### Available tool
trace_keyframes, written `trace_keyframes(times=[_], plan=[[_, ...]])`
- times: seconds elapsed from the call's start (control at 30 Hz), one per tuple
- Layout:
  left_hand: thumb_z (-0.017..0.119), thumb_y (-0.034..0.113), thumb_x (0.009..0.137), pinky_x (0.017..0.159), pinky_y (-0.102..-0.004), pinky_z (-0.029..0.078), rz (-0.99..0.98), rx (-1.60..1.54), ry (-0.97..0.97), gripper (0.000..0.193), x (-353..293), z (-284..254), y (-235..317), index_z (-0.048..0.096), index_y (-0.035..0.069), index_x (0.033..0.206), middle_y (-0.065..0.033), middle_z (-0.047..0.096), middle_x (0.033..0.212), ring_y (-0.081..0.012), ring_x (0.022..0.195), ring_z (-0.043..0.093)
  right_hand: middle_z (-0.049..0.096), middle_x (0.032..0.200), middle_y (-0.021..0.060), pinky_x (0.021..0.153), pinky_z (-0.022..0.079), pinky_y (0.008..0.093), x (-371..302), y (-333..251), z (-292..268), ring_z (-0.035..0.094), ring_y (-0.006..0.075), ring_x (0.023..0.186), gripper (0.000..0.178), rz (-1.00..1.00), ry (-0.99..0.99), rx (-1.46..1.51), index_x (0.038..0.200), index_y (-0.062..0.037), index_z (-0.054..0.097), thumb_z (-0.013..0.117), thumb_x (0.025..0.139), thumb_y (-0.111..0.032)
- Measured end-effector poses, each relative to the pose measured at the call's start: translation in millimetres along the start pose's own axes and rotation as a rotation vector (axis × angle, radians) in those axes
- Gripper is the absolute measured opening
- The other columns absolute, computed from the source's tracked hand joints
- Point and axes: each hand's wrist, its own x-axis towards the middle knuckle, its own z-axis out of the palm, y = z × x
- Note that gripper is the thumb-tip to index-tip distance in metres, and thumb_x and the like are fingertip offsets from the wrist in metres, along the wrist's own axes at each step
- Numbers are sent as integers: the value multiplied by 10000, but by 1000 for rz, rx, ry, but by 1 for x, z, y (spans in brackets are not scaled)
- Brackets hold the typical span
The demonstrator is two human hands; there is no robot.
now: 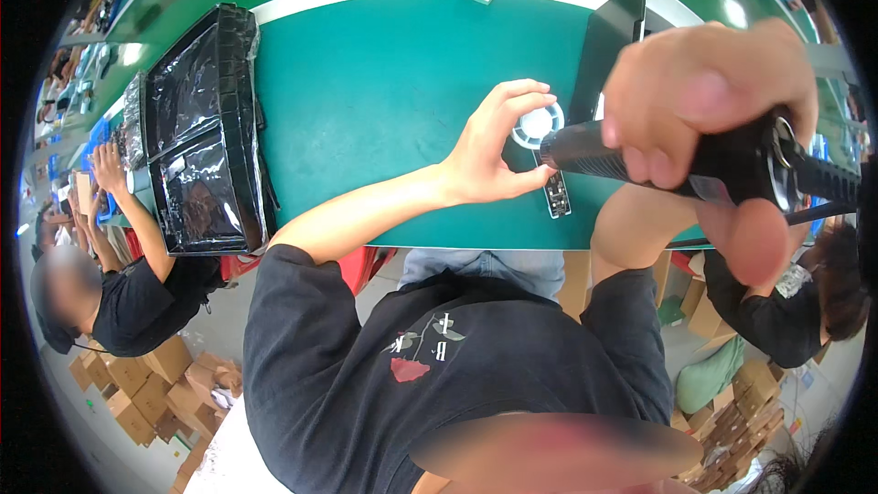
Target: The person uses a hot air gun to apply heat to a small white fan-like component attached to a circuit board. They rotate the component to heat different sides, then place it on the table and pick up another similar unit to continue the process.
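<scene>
The left hand point(483, 148), its fingers pinching a white round part point(530, 124) over the table point(384, 91), and the right hand point(709, 96), its fingers wrapped around a black driver point(585, 148), appeared mid-work, though completed and remaining steps could not be distinguished.

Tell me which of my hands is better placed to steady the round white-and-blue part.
Probably your left hand: it curls around the round part, while your right hand is occupied gripping the black tool.
</scene>
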Motion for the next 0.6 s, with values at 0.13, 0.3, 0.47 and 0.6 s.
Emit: trace_keyframes(times=[0.13, 0.3, 0.47, 0.6], plan=[[873, 155, 686, 1024, -469, 476, 37, 160, -33, 803, 8, -5, 3, 492, 40, 1384, -208, 533, 1324, -391, 1224, 549, 656, 872, 16, 683, 535, 349, -13, -18, -7, 633, 165, 695, 661, -33, 34, -95, 1300, -65, 515, 772, 880, -507], [883, 163, 718, 1060, -437, 436, -55, 178, -59, 838, 8, -6, 3, 459, 35, 1430, -199, 527, 1312, -365, 1238, 530, 629, 872, 21, 696, 511, 356, -37, -35, 13, 607, 166, 703, 557, -153, 513, -253, 1264, -57, 527, 683, 939, -482], [851, 104, 767, 1036, -404, 463, -88, 203, -60, 778, 7, -5, -2, 445, 34, 1427, -187, 537, 1318, -311, 1213, 569, 619, 880, 33, 713, 506, 369, -49, -39, 19, 600, 175, 717, 516, -188, 681, -331, 1269, -47, 527, 643, 960, -444], [826, 46, 800, 1007, -351, 500, -159, 85, 35, 752, 14, -10, -6, 421, 35, 1433, -148, 571, 1329, -215, 1159, 615, 611, 887, 42, 727, 503, 380, -55, -42, 22, 594, 183, 727, 485, -203, 738, -356, 1272, -39, 527, 611, 976, -414]])
